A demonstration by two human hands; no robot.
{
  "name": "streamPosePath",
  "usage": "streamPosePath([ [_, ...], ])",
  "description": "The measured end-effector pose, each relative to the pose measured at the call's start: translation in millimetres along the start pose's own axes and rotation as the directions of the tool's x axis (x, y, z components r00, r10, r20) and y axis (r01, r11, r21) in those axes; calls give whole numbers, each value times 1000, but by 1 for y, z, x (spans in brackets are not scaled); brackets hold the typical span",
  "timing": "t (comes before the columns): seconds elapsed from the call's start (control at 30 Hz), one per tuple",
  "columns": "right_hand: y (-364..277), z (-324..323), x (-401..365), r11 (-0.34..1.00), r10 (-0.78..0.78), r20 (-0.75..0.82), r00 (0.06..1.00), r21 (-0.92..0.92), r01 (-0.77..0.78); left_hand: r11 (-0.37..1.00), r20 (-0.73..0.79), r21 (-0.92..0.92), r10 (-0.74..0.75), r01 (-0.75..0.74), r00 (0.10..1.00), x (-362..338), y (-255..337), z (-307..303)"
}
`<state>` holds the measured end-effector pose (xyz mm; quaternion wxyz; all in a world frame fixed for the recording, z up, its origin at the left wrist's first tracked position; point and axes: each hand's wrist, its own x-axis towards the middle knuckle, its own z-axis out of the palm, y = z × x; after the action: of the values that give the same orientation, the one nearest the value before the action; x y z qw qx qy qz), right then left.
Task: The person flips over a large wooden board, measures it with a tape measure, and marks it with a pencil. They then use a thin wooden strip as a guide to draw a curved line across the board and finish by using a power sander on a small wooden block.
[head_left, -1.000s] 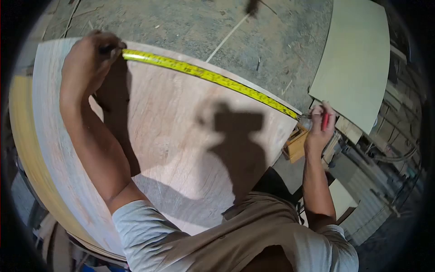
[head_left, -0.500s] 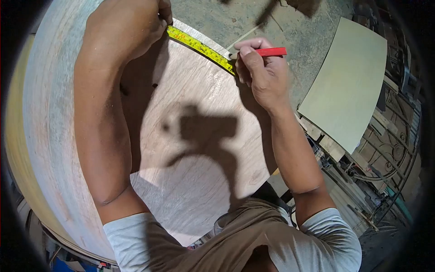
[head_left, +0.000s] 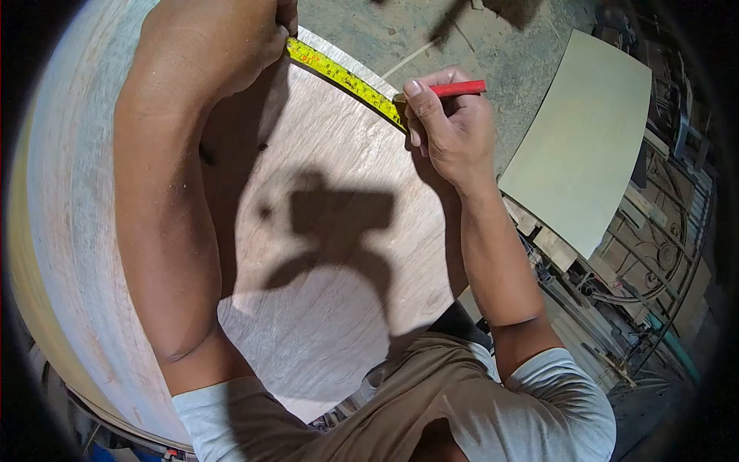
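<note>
A yellow tape measure blade (head_left: 346, 81) lies along the far edge of a pale plywood sheet (head_left: 346, 308). My left hand (head_left: 208, 54) is closed at the blade's left end, its fingertips partly hidden behind the hand itself. At the blade's right end, my right hand (head_left: 454, 131) pinches a red pencil (head_left: 462, 88) between thumb and forefinger. The pencil's dark tip points left, at the blade and the sheet's edge. The lower fingers of that hand curl against the blade's end and the sheet's edge.
A pale green-grey panel (head_left: 585, 138) lies at the right, above wood pieces and scrolled metal frames (head_left: 662, 239). Beyond the sheet is a dusty concrete floor (head_left: 385, 31) with a thin strip on it. Shadows of my head and arms fall across the plywood.
My right forefinger, stretched out to the left before, is now bent around the pencil. The view has shifted slightly; the tape blade still lies along the edge.
</note>
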<state>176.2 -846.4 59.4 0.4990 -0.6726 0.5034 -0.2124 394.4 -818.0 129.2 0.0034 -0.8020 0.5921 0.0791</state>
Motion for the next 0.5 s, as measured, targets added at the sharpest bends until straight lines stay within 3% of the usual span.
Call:
streamPosePath([
  [0.23, -2, 3, -1, 999, -8, -19, 1000, -52, 7, 996, -19, -77, 51, -52, 999, -1, -4, 1],
  [0.43, 2, 5, 0, 993, -57, -60, 997, -103, 50, 1000, -24, 6, -31, 31, 999, 2, 8, -5],
  [0.5, 3, 4, 0, 993, -57, -62, 996, -103, 50, 988, 292, -123, -51, 90, 955, 14, -5, -12],
])
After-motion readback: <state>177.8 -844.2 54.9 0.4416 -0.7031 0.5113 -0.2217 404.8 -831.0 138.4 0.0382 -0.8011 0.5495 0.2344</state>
